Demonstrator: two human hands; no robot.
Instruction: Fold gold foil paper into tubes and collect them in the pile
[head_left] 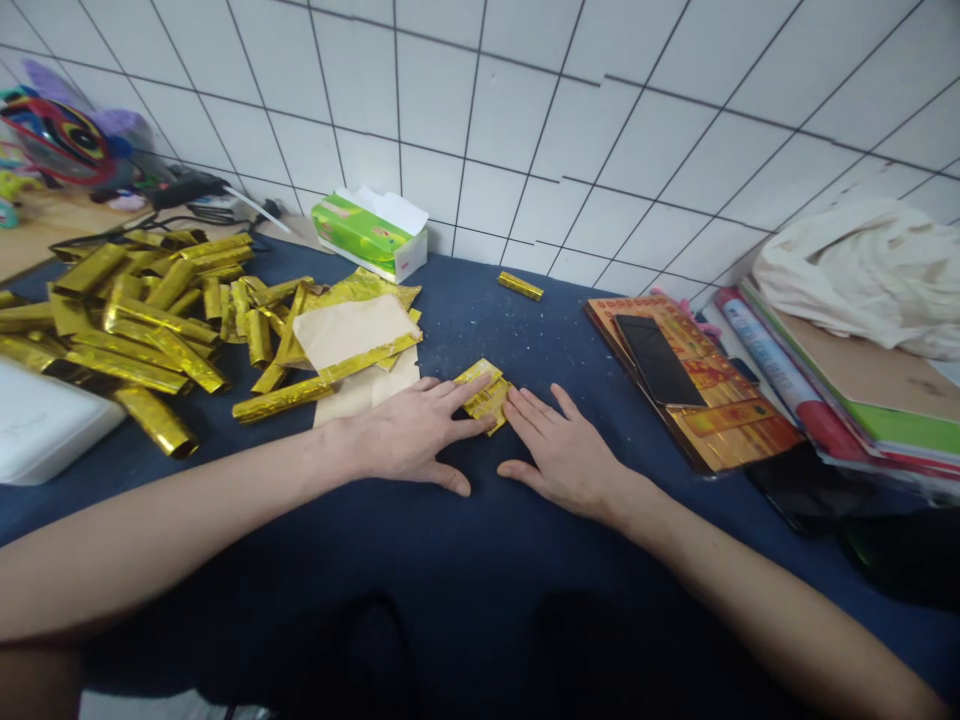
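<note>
A small folded piece of gold foil paper [485,395] lies on the dark blue table cloth [420,560]. My left hand [409,432] lies flat beside it, fingers stretched out, the fingertips pressing on the paper's left part. My right hand [559,450] lies flat too, fingers spread, its fingertips touching the paper's right edge. Neither hand grips anything. Just left of my left hand lie flat sheets of tan and gold paper [352,340].
A heap of rolled gold foil pieces [150,320] fills the left side, with a white box [37,425] in front. A green tissue pack [367,235] and one gold roll [520,286] lie by the tiled wall. A phone [658,360] rests on gold sheets; books and cloth [862,270] stand at right.
</note>
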